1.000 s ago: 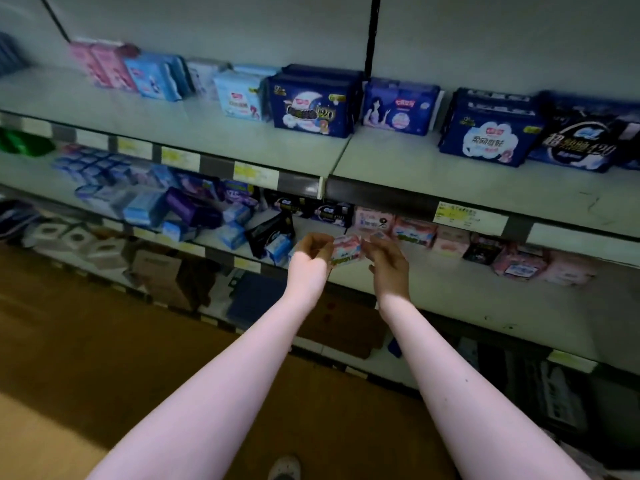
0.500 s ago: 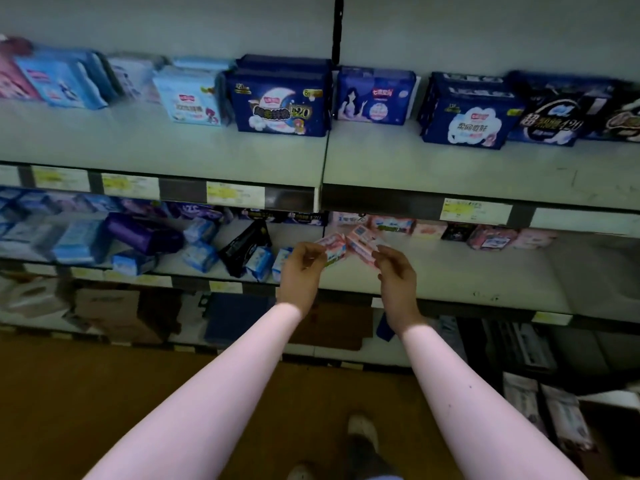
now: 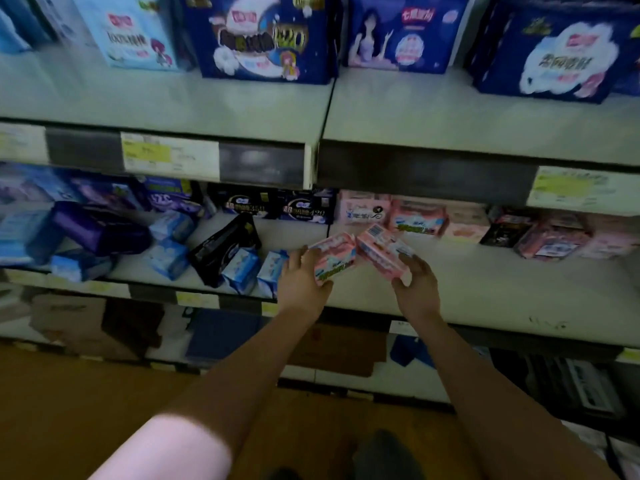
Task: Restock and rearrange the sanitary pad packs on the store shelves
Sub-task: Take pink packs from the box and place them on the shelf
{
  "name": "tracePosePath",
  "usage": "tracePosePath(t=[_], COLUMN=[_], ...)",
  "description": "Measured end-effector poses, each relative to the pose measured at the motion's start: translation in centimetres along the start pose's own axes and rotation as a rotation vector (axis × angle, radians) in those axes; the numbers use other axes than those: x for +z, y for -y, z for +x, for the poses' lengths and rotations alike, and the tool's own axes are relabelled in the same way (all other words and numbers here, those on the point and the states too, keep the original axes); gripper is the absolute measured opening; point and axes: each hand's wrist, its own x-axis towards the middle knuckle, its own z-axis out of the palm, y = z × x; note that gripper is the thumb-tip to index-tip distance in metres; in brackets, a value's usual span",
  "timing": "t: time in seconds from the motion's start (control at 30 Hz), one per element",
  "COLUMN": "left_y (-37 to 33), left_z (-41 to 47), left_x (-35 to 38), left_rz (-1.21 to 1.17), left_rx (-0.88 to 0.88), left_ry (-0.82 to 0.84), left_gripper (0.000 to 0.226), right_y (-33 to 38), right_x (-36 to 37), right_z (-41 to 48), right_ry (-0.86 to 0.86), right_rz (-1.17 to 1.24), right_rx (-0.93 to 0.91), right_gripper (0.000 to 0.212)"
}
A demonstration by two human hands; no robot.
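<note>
My left hand point(image 3: 303, 284) grips a small pink pad pack point(image 3: 334, 258) just above the front of the middle shelf point(image 3: 485, 292). My right hand point(image 3: 415, 285) grips a second pink pad pack point(image 3: 381, 251), tilted, its top corner beside the first pack. Behind them a row of pink packs point(image 3: 417, 220) stands at the back of the same shelf. Small blue packs point(image 3: 242, 270) and a fallen black pack point(image 3: 221, 247) lie to the left of my left hand.
The upper shelf point(image 3: 450, 116) carries large dark blue packs point(image 3: 263, 36) and a light blue pack point(image 3: 131, 32). Purple and blue packs point(image 3: 97, 230) lie jumbled at middle left. Cardboard boxes point(image 3: 97, 327) sit on the bottom shelf. The floor point(image 3: 86, 410) is brown.
The view has closed in on the shelves. Both hands have moved slightly forward over the middle shelf, each holding its own pink pack; one second ago they held a single bundle together.
</note>
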Motion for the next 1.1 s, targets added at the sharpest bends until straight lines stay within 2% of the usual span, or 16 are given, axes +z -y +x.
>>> tracePosePath(t=[0.1,0.17,0.3,0.43,0.6,0.73,0.93,0.97,1.03,1.1], left_y=[1.6,2.5,3.1,2.7,2.6,0.5,-1.7,-2.0,-3.0,-3.7], left_z=[1.8,3.1,4.9,5.2,3.1,0.5,-4.6,-5.3,-7.0,-8.7], left_x=[2.3,3.7,5.5,6.3,6.2,3.4,-1.9,-2.6,-4.3,-5.7], left_rz=[0.093,0.122,0.175,0.236,0.15,0.042,-0.134,-0.209,-0.508,-0.805], left_rx=[0.005,0.008,-0.017,0.013,-0.001,-0.071,-0.188,-0.211,-0.329,-0.471], left_ry=[0.065,0.081,0.023,-0.086,-0.098,-0.107,0.008,0.026,0.083,0.168], left_gripper=[0.074,0.079,0.076,0.053,0.039,0.034,0.026,0.02,0.013,0.012], right_y=[-1.7,-2.7,-4.1,-3.7,-3.2,-0.9,3.8,4.3,5.6,6.3], right_x=[1.7,2.6,4.1,4.5,3.3,0.6,-4.1,-4.7,-6.3,-8.0], right_z=[2.5,3.5,4.7,5.1,2.9,0.3,-5.9,-6.7,-9.0,-11.4], right_ry=[0.059,0.074,0.059,0.003,-0.011,-0.03,-0.032,-0.013,0.022,0.041], right_rz=[-0.292,-0.362,-0.315,-0.284,-0.118,0.005,0.173,0.228,0.417,0.661], right_rx=[-0.058,-0.071,-0.071,-0.066,0.012,0.062,0.235,0.296,0.437,0.567], right_gripper=[0.064,0.067,0.061,0.042,0.054,0.053,0.06,0.064,0.068,0.062])
